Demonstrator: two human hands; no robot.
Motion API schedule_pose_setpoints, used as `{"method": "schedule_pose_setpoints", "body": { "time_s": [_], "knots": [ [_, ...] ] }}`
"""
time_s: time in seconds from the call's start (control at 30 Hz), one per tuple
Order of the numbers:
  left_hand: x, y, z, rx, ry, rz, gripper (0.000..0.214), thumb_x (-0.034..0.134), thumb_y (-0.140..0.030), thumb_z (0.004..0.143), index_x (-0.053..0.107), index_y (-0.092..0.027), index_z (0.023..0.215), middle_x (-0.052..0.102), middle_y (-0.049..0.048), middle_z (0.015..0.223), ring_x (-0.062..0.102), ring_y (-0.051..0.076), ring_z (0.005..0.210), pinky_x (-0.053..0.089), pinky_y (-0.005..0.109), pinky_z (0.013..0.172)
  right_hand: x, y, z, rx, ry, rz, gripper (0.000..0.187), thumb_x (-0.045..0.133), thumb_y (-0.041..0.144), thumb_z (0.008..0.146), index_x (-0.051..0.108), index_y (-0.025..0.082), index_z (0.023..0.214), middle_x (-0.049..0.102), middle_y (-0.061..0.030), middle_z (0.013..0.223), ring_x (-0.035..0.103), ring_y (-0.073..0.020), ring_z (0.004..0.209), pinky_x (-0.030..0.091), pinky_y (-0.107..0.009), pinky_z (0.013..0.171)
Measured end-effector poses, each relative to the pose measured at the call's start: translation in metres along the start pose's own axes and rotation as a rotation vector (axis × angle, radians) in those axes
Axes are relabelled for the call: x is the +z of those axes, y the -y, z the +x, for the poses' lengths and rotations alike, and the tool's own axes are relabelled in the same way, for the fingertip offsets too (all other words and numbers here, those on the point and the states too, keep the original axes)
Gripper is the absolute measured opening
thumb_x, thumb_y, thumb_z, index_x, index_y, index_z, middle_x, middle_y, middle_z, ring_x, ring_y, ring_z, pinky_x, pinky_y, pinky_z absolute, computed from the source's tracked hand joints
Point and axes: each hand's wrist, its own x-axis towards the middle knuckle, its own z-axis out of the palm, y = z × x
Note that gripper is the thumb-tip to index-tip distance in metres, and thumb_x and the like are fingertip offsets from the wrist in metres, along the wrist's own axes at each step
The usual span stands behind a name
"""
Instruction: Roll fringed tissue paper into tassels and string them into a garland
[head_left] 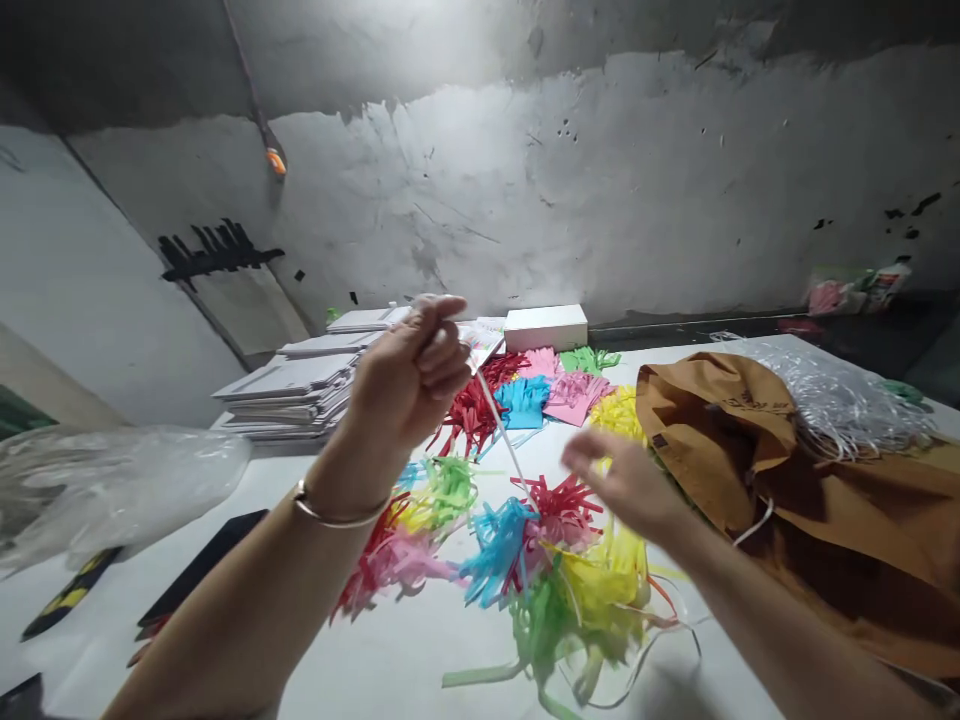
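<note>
My left hand (412, 375) is raised, its fingers closed on a white ribbon (501, 428) pulled taut. The ribbon slants down to a bunch of fringed paper tassels in several colours: blue (499, 545), red (566, 505), yellow (600, 590) and green (544, 620). My right hand (626, 485) hovers over the right side of this bunch, slightly blurred. Its thumb and fingers look apart, with nothing visible between them. Left of the bunch lies a second cluster of tassels (409, 555), partly behind my left forearm.
Farther back are fringed paper pieces in red (469, 410), blue (523, 400) and pink (574, 395), with a white box (546, 327) behind. Stacked white sheets (289, 385) and clear plastic (135, 490) sit left. Brown cloth (712, 420) and white strings (855, 395) lie right.
</note>
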Motion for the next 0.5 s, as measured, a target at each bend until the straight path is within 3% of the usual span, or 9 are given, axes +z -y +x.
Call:
{"method": "schedule_pose_setpoints", "body": {
  "time_s": [0.07,0.13,0.2,0.23,0.33,0.43,0.5],
  "knots": [
    [-0.009,-0.012,0.002,0.039,-0.083,-0.018,0.058,0.019,-0.019,0.11,0.07,-0.014,0.082,0.024,-0.0083,0.046,0.021,0.007,0.035,0.019,0.014,0.032,0.052,-0.024,-0.02,0.054,0.173,-0.12,0.023,0.07,0.04,0.088,0.067,0.018,0.08,0.071,-0.0054,0.079,0.065,-0.0201,0.075,0.05,-0.035,0.075],
    [-0.015,-0.017,0.003,0.041,-0.141,-0.034,0.059,0.017,-0.022,0.111,0.069,-0.014,0.082,0.022,-0.0087,0.045,0.022,0.006,0.034,0.018,0.015,0.032,0.095,-0.039,-0.037,0.098,0.248,-0.241,0.015,0.072,0.031,0.087,0.068,0.016,0.086,0.072,-0.0079,0.087,0.066,-0.0239,0.085,0.048,-0.042,0.085],
    [-0.024,-0.022,0.001,0.048,-0.205,-0.051,0.059,0.017,-0.022,0.111,0.067,-0.014,0.081,0.022,-0.009,0.044,0.022,0.006,0.033,0.017,0.014,0.032,0.117,-0.05,-0.046,0.101,0.309,-0.325,0.011,0.063,0.025,0.095,0.068,0.015,0.09,0.071,-0.0048,0.09,0.066,-0.0217,0.09,0.047,-0.045,0.091],
    [-0.031,-0.025,-0.001,0.059,-0.239,-0.06,0.059,0.016,-0.021,0.111,0.066,-0.013,0.081,0.022,-0.0091,0.044,0.023,0.006,0.034,0.017,0.014,0.032,0.118,-0.056,-0.049,0.088,0.339,-0.351,0.012,0.06,0.023,0.097,0.067,0.016,0.092,0.07,-0.0031,0.091,0.066,-0.0202,0.091,0.047,-0.044,0.093],
    [-0.063,-0.044,-0.009,0.12,-0.339,-0.084,0.058,0.013,-0.02,0.112,0.062,-0.013,0.082,0.023,-0.0091,0.043,0.024,0.005,0.035,0.02,0.014,0.034,0.084,-0.082,-0.053,0.047,0.421,-0.39,0.01,0.06,0.02,0.096,0.069,0.017,0.091,0.071,-0.0003,0.091,0.066,-0.0179,0.09,0.046,-0.04,0.092],
    [-0.101,-0.063,-0.019,0.163,-0.427,-0.112,0.053,0.015,-0.026,0.112,0.058,-0.014,0.083,0.026,-0.0096,0.043,0.027,0.005,0.036,0.023,0.013,0.036,0.017,-0.113,-0.062,0.101,0.443,-0.441,0.016,0.062,0.012,0.086,0.074,0.021,0.081,0.074,-0.0019,0.087,0.068,-0.0172,0.084,0.047,-0.028,0.081],
    [-0.118,-0.066,-0.027,0.146,-0.467,-0.139,0.051,0.015,-0.028,0.112,0.055,-0.015,0.084,0.027,-0.0098,0.043,0.028,0.005,0.037,0.024,0.013,0.036,-0.024,-0.126,-0.069,0.198,0.386,-0.527,0.019,0.064,0.005,0.074,0.074,0.021,0.072,0.074,-0.0033,0.081,0.07,-0.0188,0.078,0.047,-0.025,0.073]
  ]
}}
